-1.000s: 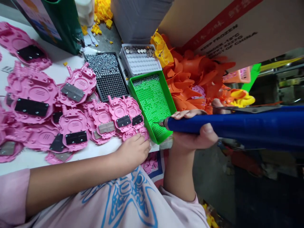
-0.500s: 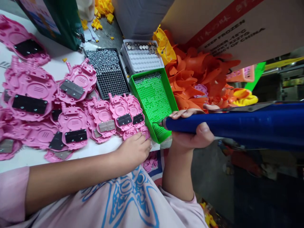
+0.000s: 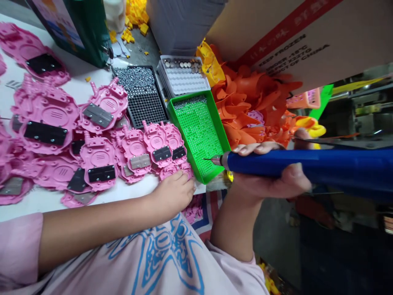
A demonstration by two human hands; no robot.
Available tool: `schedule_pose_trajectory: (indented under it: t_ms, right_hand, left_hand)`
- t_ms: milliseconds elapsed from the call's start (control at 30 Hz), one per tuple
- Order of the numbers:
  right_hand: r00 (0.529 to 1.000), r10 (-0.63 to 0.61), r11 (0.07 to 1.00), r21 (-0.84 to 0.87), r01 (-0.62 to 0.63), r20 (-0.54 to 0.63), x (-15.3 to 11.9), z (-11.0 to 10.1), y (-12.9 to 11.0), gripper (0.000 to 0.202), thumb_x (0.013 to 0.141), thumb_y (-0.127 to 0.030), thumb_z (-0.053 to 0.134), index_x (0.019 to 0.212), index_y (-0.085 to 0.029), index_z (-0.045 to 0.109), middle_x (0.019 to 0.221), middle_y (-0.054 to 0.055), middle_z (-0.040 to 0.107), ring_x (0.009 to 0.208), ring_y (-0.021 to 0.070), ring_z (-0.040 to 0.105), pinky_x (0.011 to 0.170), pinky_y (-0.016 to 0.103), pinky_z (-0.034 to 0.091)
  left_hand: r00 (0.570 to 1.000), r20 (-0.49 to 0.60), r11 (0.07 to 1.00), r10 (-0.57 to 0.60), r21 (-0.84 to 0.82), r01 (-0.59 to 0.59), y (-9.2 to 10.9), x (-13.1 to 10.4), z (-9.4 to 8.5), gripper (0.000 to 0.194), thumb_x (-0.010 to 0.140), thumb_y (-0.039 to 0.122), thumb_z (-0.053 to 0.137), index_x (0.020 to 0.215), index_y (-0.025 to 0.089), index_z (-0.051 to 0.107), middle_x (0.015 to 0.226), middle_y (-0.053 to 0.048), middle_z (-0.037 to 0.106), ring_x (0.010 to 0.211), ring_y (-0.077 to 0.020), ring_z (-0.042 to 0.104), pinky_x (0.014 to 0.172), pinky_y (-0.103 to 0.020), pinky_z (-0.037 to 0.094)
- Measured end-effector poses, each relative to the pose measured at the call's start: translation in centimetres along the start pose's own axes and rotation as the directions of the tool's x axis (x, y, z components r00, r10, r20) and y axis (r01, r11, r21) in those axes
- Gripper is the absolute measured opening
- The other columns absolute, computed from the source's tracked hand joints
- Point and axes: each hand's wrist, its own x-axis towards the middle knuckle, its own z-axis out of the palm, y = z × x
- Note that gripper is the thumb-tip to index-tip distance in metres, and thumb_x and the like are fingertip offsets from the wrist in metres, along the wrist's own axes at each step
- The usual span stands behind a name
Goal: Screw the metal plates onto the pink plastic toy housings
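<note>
Right hand: grip closed around one blue electric screwdriver, held near level, bit pointing left over the near part of the green tray; contact with the tray cannot be told. Left hand: palm down, fingers over small pink pieces at the near edge of the desk; whether this grip is closed on one cannot be told. Pink plastic casings: many, spread and overlapping left of the green tray, fitted with screwed-on black plates or grey plates. Black perforated tray: one, beside the green tray, small screws heaped at its far end. Whitish tray: one, behind the green tray, round metal discs along its far side. Orange plastic parts: a pile, right of the trays, below a printed cardboard box.
</note>
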Motion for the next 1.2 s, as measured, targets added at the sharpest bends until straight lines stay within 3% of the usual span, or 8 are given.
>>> schedule_pose_trajectory:
  t_ms: [167,433,567,967,1200]
  right_hand:
    - [0.995,0.024,0.994,0.105,-0.034,0.096,-0.7,0.2,-2.1,0.034,0.068,-0.041,0.056,0.097,-0.024,0.064,0.060,-0.004,0.054,0.047,0.0139,0.054,0.049,0.032,0.048]
    - [0.976,0.040,0.989,0.127,-0.069,0.216,-3.0,1.2,0.1,0.029,0.072,-0.039,0.051,0.096,-0.028,0.062,0.065,-0.003,0.054,0.052,0.0134,0.056,0.052,0.031,0.051]
    - [0.979,0.039,0.998,0.043,-0.049,0.202,-3.2,1.6,0.4,0.022,0.073,-0.043,0.049,0.083,-0.028,0.061,0.064,-0.003,0.049,0.052,0.0122,0.054,0.053,0.030,0.051]
    - [0.983,0.075,0.990,0.106,-0.094,0.170,-3.2,1.2,1.5,0.024,0.071,-0.041,0.050,0.087,-0.028,0.061,0.064,-0.004,0.050,0.050,0.0125,0.054,0.050,0.029,0.050]
    - [0.972,0.027,1.000,0.005,-0.029,0.232,-4.0,1.3,1.2,0.022,0.073,-0.046,0.051,0.082,-0.027,0.057,0.061,-0.004,0.048,0.049,0.0129,0.051,0.052,0.031,0.049]
  left_hand:
    - [0.999,-0.052,1.000,0.001,0.000,-0.001,0.1,0.0,0.1,0.019,0.087,0.017,0.059,0.103,0.014,0.069,0.105,-0.008,0.069,0.090,-0.0204,0.060,0.082,-0.035,0.043]
    - [0.998,-0.057,1.000,0.012,0.005,-0.012,0.1,0.1,0.8,0.018,0.087,0.017,0.059,0.101,0.016,0.069,0.098,-0.006,0.071,0.091,-0.0193,0.060,0.085,-0.035,0.043]
    - [0.997,-0.082,1.000,-0.003,-0.004,0.003,0.2,0.0,1.1,0.016,0.087,0.017,0.060,0.099,0.014,0.069,0.095,-0.007,0.071,0.092,-0.0196,0.060,0.088,-0.036,0.041]
    - [0.993,-0.115,1.000,-0.007,-0.028,0.004,0.1,0.1,1.2,0.015,0.089,0.016,0.055,0.088,0.014,0.070,0.086,-0.006,0.070,0.079,-0.0181,0.058,0.078,-0.034,0.042]
    - [0.995,-0.101,0.999,-0.006,-0.035,0.002,0.1,0.1,1.1,0.013,0.087,0.016,0.059,0.094,0.015,0.070,0.088,-0.005,0.071,0.082,-0.0186,0.058,0.081,-0.035,0.040]
